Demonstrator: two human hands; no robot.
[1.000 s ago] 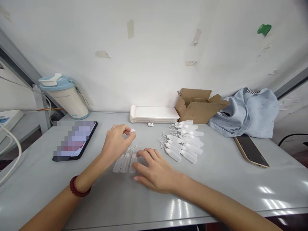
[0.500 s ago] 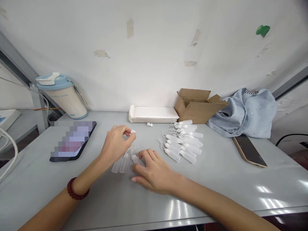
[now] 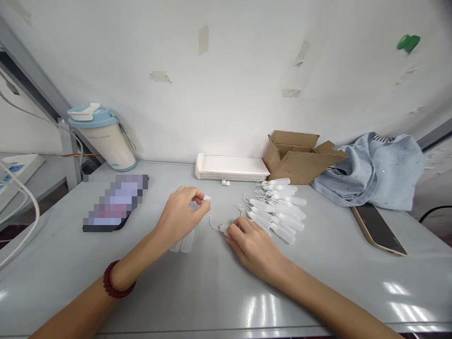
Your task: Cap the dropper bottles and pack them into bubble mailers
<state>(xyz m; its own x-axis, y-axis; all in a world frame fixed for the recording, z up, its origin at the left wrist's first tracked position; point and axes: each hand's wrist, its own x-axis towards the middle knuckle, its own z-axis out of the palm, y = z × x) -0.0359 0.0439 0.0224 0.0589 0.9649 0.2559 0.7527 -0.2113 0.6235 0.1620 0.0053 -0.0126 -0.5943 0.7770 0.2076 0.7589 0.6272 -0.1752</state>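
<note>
My left hand [image 3: 181, 210] pinches a small white cap [image 3: 206, 198] between thumb and fingertips, raised over the table. Partly hidden beneath that hand lie a pair of small translucent plastic bottles [image 3: 187, 242]. My right hand [image 3: 252, 242] is closed around another small bottle [image 3: 223, 229]; only its white neck and a thin curved tail pointing left show, while the body is under my fingers. Just beyond my right hand is a pile of similar squeeze bottles [image 3: 278, 207] with thin white strings or tubes at their tops.
Against the wall stand a stack of white packets [image 3: 233, 165] and an open cardboard box [image 3: 305, 165]. A few small white pieces [image 3: 225, 182] lie before the packets. A tumbler [image 3: 106, 139] and phone [image 3: 116, 205] are left; a blue cloth bag [image 3: 381, 174] and second phone [image 3: 379, 230] are right.
My right hand has moved right with a bottle, away from the pair at the left, toward the pile. My left hand still pinches the white cap. The whole view has shifted slightly.
</note>
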